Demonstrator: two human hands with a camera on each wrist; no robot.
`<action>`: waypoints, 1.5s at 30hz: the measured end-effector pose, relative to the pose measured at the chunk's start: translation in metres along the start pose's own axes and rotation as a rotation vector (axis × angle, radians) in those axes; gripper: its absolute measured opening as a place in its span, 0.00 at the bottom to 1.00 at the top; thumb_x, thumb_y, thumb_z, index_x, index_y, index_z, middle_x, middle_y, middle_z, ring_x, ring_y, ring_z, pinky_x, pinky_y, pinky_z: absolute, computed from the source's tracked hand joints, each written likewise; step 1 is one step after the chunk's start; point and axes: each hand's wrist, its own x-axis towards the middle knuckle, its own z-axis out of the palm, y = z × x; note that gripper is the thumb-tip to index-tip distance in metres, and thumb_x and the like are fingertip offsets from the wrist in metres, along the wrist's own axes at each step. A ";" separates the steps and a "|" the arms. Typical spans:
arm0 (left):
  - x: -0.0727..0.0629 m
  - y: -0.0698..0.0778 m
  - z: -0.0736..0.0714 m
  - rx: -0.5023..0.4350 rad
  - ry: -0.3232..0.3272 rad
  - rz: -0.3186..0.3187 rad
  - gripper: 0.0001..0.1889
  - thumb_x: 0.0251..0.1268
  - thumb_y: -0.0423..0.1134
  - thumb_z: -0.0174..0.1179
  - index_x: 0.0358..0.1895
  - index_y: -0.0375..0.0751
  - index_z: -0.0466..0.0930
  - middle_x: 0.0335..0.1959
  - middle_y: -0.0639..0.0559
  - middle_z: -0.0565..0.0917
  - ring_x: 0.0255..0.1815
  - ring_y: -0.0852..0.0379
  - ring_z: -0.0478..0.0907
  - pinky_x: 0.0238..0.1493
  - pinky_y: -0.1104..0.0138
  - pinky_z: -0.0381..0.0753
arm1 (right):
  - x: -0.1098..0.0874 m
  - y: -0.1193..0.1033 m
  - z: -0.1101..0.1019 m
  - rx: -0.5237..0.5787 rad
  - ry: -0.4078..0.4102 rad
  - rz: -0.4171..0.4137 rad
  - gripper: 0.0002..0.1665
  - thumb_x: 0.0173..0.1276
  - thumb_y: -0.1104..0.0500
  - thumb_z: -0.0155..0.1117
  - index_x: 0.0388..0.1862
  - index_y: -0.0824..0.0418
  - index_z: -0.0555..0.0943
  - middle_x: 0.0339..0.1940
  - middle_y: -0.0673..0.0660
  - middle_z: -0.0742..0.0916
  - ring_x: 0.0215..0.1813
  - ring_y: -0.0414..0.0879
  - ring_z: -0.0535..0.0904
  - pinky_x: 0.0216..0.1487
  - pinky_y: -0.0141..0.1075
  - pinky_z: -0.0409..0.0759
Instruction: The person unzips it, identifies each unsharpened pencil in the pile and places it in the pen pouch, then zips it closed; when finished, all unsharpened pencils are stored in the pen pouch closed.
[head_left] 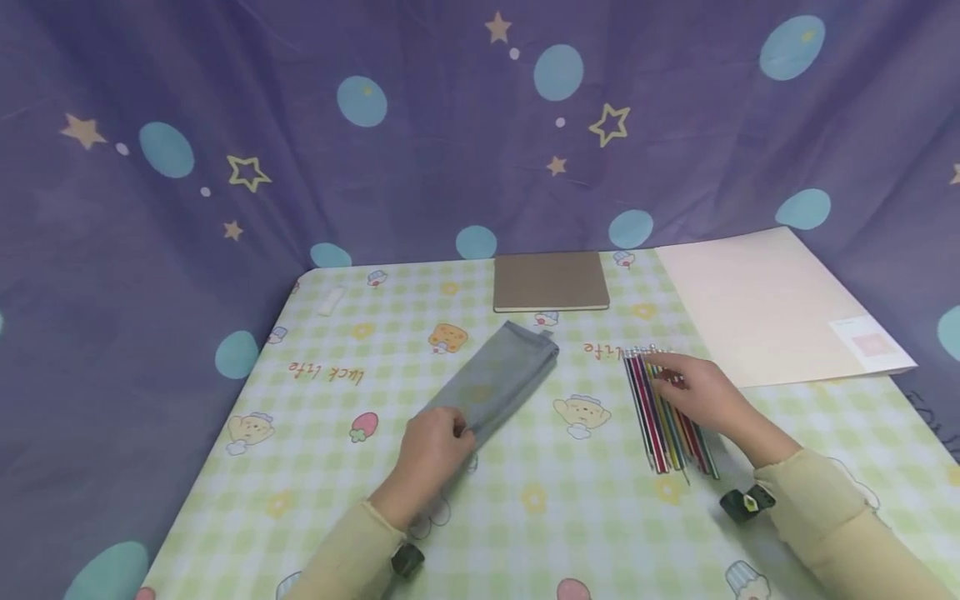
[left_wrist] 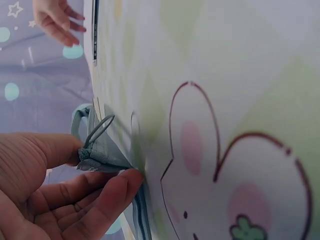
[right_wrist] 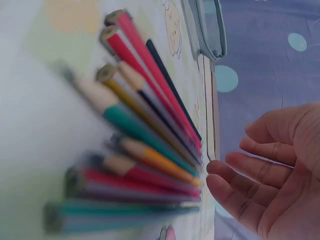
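Observation:
A flat grey-blue zip pencil case (head_left: 491, 375) lies slantwise on the table. My left hand (head_left: 437, 446) grips its near end. In the left wrist view, the thumb and fingers of that hand (left_wrist: 75, 185) pinch the corner by the zip, where a cord loop (left_wrist: 100, 130) sticks up. To the right, a loose row of several coloured pencils (head_left: 660, 417) lies side by side, some points and some blunt ends facing me. My right hand (head_left: 697, 387) hovers over their far ends. Its fingers (right_wrist: 260, 170) are loosely bent with nothing between them in the right wrist view.
A brown notebook (head_left: 551, 282) lies at the table's back edge. On the right is a large cream sheet or folder (head_left: 750, 308) with a white label (head_left: 870, 343). A small white eraser-like piece (head_left: 331, 301) sits at the back left. A purple curtain (head_left: 420, 167) hangs behind.

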 end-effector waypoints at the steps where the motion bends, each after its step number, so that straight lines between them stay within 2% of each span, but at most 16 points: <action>1: 0.001 -0.001 -0.001 -0.006 -0.005 -0.009 0.16 0.48 0.33 0.63 0.12 0.46 0.66 0.10 0.57 0.63 0.16 0.57 0.61 0.21 0.65 0.62 | -0.002 0.001 -0.001 0.001 0.009 0.010 0.23 0.68 0.65 0.60 0.62 0.70 0.75 0.56 0.70 0.81 0.50 0.62 0.81 0.49 0.55 0.78; 5: 0.002 -0.004 -0.003 -0.008 -0.022 -0.025 0.13 0.49 0.34 0.65 0.14 0.46 0.72 0.12 0.57 0.70 0.17 0.57 0.65 0.23 0.64 0.67 | -0.011 0.004 -0.006 0.002 0.019 0.078 0.22 0.68 0.64 0.61 0.60 0.71 0.76 0.54 0.71 0.82 0.46 0.62 0.83 0.44 0.53 0.80; 9: 0.003 -0.009 -0.004 -0.003 -0.032 -0.027 0.16 0.49 0.35 0.65 0.12 0.46 0.69 0.10 0.60 0.65 0.16 0.59 0.61 0.22 0.66 0.64 | -0.019 0.011 -0.008 -0.012 0.017 0.160 0.21 0.69 0.62 0.61 0.57 0.71 0.77 0.52 0.70 0.83 0.45 0.61 0.83 0.44 0.53 0.79; 12: 0.004 -0.012 -0.005 -0.006 -0.052 -0.046 0.18 0.50 0.36 0.65 0.11 0.46 0.67 0.09 0.60 0.63 0.16 0.59 0.60 0.23 0.66 0.62 | -0.023 0.017 -0.009 -0.031 0.023 0.195 0.19 0.67 0.61 0.62 0.52 0.72 0.79 0.47 0.69 0.85 0.44 0.62 0.83 0.44 0.54 0.78; 17: 0.004 -0.014 -0.006 -0.018 -0.069 -0.059 0.16 0.53 0.36 0.66 0.13 0.46 0.71 0.11 0.59 0.68 0.18 0.58 0.64 0.27 0.65 0.66 | -0.029 0.024 -0.011 -0.047 -0.003 0.243 0.15 0.65 0.60 0.65 0.44 0.71 0.81 0.36 0.64 0.87 0.41 0.62 0.82 0.43 0.56 0.75; 24: 0.005 -0.014 -0.006 -0.024 -0.070 -0.061 0.16 0.52 0.36 0.66 0.12 0.46 0.71 0.10 0.59 0.68 0.17 0.59 0.64 0.26 0.66 0.65 | -0.031 0.025 -0.012 -0.020 -0.092 0.370 0.15 0.63 0.57 0.67 0.39 0.70 0.82 0.29 0.56 0.87 0.27 0.45 0.81 0.36 0.45 0.75; 27: 0.005 -0.014 -0.006 -0.029 -0.067 -0.064 0.15 0.51 0.36 0.66 0.13 0.46 0.72 0.11 0.59 0.70 0.18 0.58 0.65 0.27 0.65 0.67 | -0.031 0.024 -0.011 -0.016 -0.122 0.416 0.15 0.62 0.56 0.67 0.37 0.69 0.81 0.24 0.52 0.84 0.24 0.43 0.79 0.32 0.41 0.73; 32: 0.005 -0.012 -0.004 -0.036 -0.064 -0.069 0.11 0.50 0.37 0.67 0.15 0.46 0.77 0.14 0.59 0.74 0.20 0.58 0.68 0.31 0.63 0.71 | -0.031 0.023 -0.011 -0.048 -0.145 0.432 0.12 0.62 0.57 0.66 0.33 0.67 0.81 0.17 0.50 0.81 0.22 0.45 0.76 0.31 0.40 0.70; 38: 0.005 -0.011 -0.001 -0.034 -0.063 -0.059 0.12 0.52 0.39 0.68 0.16 0.47 0.78 0.15 0.60 0.75 0.21 0.58 0.68 0.32 0.63 0.72 | -0.032 0.021 -0.011 -0.089 -0.167 0.433 0.09 0.60 0.58 0.64 0.23 0.61 0.78 0.15 0.50 0.79 0.22 0.46 0.74 0.29 0.39 0.68; 45: 0.004 -0.009 -0.001 -0.056 -0.061 -0.027 0.15 0.55 0.38 0.68 0.14 0.46 0.75 0.12 0.60 0.72 0.18 0.60 0.66 0.27 0.65 0.69 | -0.032 0.020 -0.010 -0.101 -0.159 0.437 0.15 0.58 0.60 0.64 0.15 0.57 0.72 0.11 0.49 0.76 0.18 0.45 0.71 0.26 0.38 0.65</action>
